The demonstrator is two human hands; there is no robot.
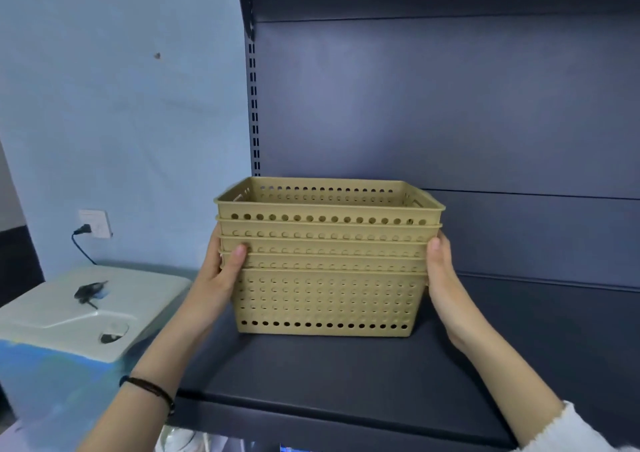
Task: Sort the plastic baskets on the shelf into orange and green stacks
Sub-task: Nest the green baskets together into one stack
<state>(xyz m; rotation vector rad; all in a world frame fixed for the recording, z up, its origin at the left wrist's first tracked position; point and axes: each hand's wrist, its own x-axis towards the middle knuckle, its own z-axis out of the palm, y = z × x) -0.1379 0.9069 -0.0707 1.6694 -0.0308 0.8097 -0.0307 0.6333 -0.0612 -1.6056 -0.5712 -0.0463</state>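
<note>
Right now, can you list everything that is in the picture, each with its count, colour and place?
baskets: five rims show, nested in one stack, tan-yellow, standing on the shelf, centre
shelf: one, dark grey, under the baskets, with a dark back panel
upright: one, dark slotted metal, left edge of the shelf
wall: one, pale blue, left
socket: one, white, on the wall, with a black plug in it
appliance: one, white, low left; I cannot tell what it is
bracelet: one, dark, on the left wrist
sleeve: one, white, on the right arm
left hand: holds the left end of the stack
right hand: holds the right end of the stack
</note>
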